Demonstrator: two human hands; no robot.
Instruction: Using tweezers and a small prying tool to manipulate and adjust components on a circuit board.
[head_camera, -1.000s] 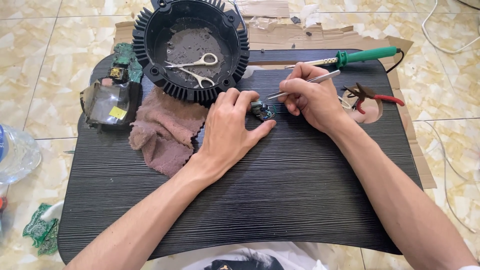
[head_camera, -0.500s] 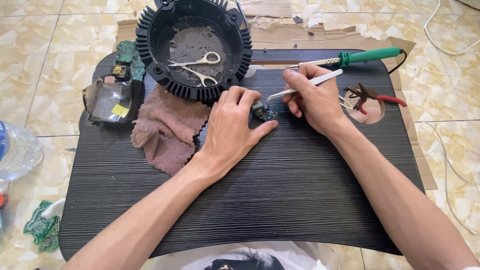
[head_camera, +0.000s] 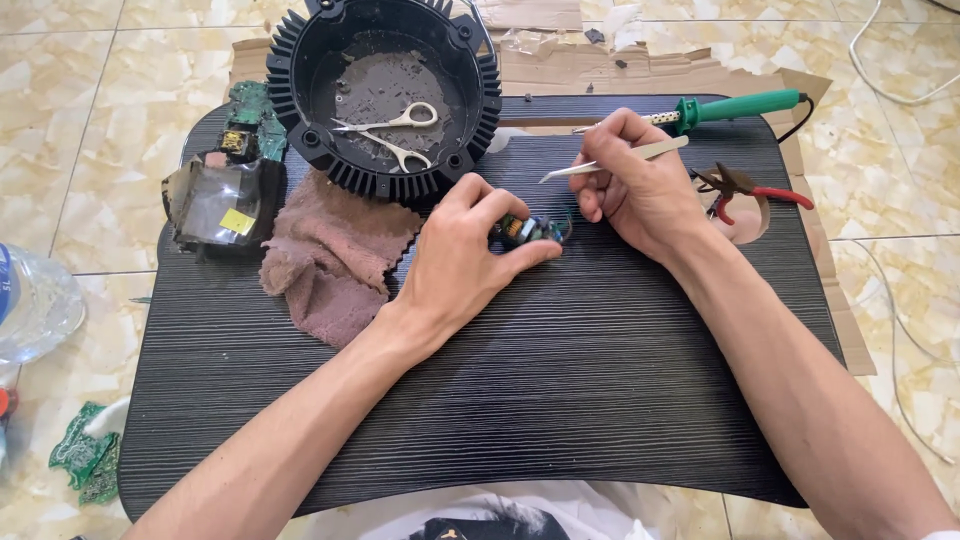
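Note:
My left hand (head_camera: 465, 250) rests on the black ribbed lap desk (head_camera: 500, 400) and pinches a small electronic part (head_camera: 528, 230) with a copper coil against the surface. Just right of it, my right hand (head_camera: 635, 185) holds silver tweezers (head_camera: 610, 160), their tips pointing left and raised a little above the part. The part is partly hidden by my left fingers.
A black finned round housing (head_camera: 300, 100) with scissors (head_camera: 390, 135) inside sits at the back. Left of centre lie a pink rag (head_camera: 330, 260), a taped dark block (head_camera: 225, 205) and a green circuit board (head_camera: 250, 110). A green-handled soldering iron (head_camera: 735, 107) and red pliers (head_camera: 750, 190) lie right.
My right hand has lifted the tweezers slightly up and away from the part. My left hand stays pinched on the part in the same place.

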